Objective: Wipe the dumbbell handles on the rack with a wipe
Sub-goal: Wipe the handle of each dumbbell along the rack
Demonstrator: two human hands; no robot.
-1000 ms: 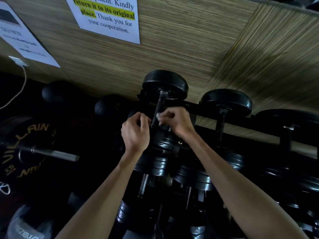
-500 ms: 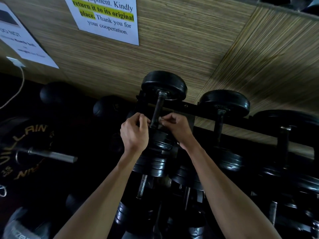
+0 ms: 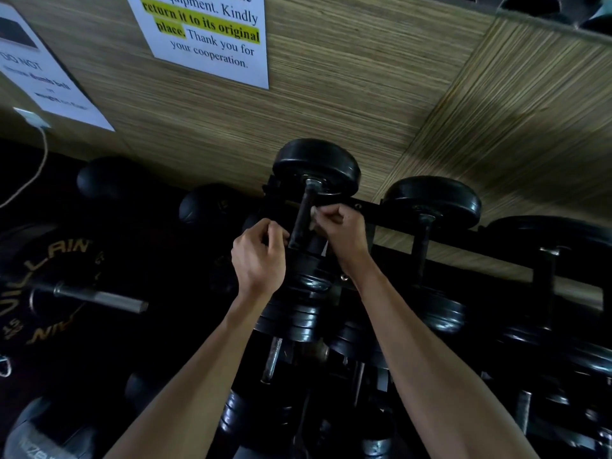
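Black rack (image 3: 390,213) holds dumbbell (image 3: 314,207); right hand (image 3: 344,233) pinches wipe (image 3: 313,214).

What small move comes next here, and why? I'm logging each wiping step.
Probably slide the wipe along the dumbbell handle toward the far weight. The right hand pinches it against the bar's middle, the left hand is opposite, and bare bar shows beyond.

The white notice (image 3: 212,31) on the far wall reads "equipment. Kindly return it to its original place. Thank you for your cooperation." The left sign (image 3: 39,77) shows "DO NOT". A weight plate (image 3: 43,286) at left bears "VILLAIN".
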